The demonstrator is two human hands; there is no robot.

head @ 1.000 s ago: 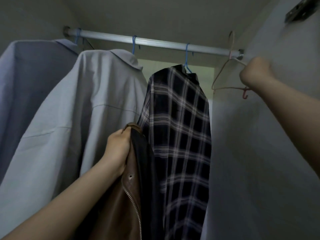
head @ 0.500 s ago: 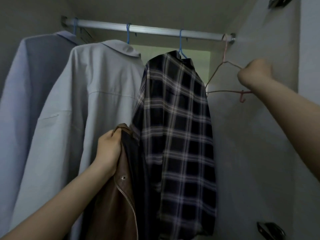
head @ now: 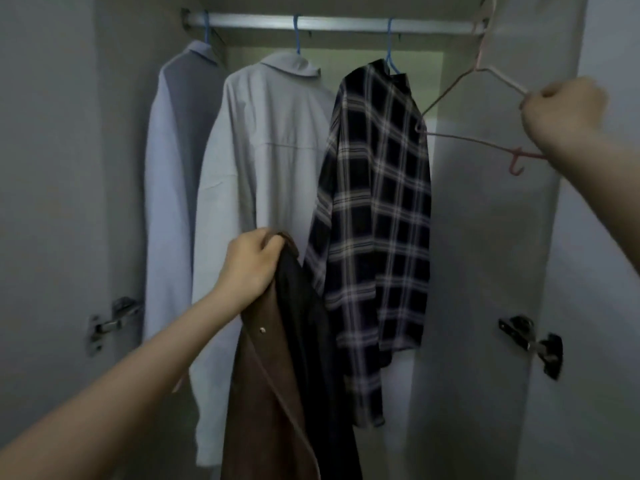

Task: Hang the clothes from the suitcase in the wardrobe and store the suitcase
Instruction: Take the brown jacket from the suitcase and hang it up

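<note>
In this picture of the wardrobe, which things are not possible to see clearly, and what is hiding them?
All in the head view:
- Pink hanger: its hook runs past the top edge, so whether it is on the rail cannot be told.
- Right hand: blurred; finger detail unclear.
- Brown jacket, held by the left hand: its lower part is cut off by the bottom edge.
- Suitcase: not in view.
</note>
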